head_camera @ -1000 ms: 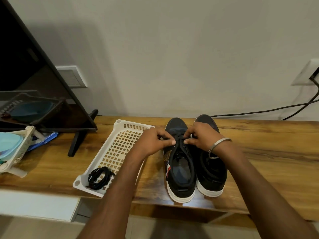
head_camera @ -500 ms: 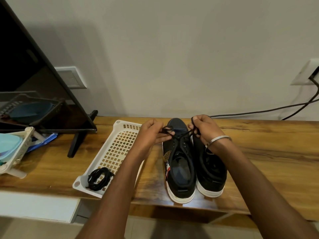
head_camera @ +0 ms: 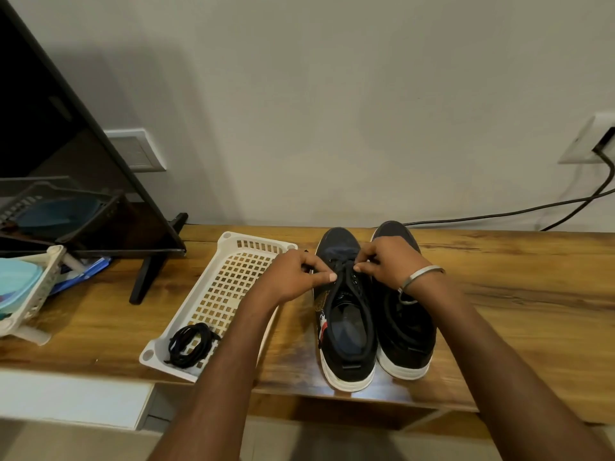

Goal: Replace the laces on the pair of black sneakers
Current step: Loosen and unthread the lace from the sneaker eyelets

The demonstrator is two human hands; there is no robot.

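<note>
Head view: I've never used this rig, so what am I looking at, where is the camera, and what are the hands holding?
There is no machine here. A camera worn on a person's head looks down at their two bare hands. On the wooden table stand two black sneakers side by side. The left hand and the right hand meet over the left sneaker and pinch its black lace near the toe end. The right sneaker is untouched. Left of the shoes lies a white basket with a coil of black laces in its near corner.
</note>
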